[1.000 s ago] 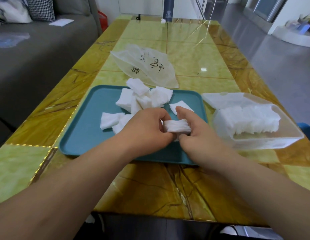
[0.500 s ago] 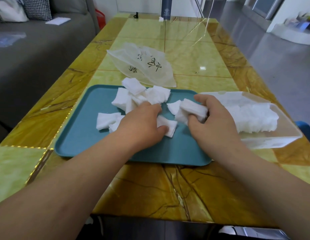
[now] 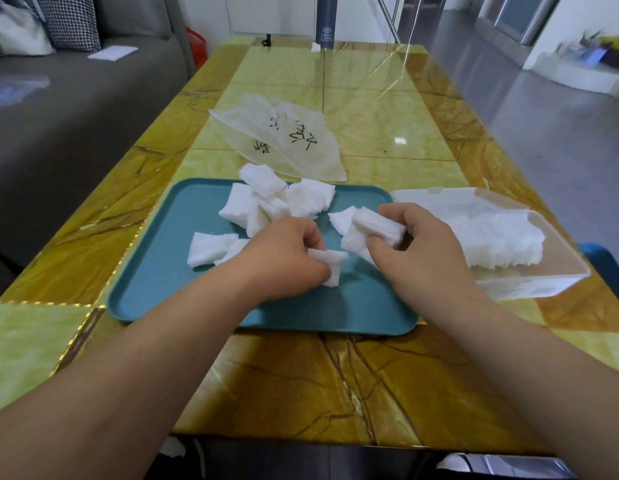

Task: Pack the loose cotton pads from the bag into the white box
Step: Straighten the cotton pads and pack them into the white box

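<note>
Gathering pads over the tray: your right hand grips a small stack, and your left hand pinches one pad. Next, likely join them, then carry them right to the box, which holds a row of pads. A heap lies on the tray; the bag beyond looks empty, though that's hard to tell.

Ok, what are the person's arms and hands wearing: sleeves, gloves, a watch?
Nothing visible. The left hand and right hand are bare, without gloves. The left forearm and right forearm are uncovered up to the frame edge: no sleeves, watch, bracelet or markings show.
</note>
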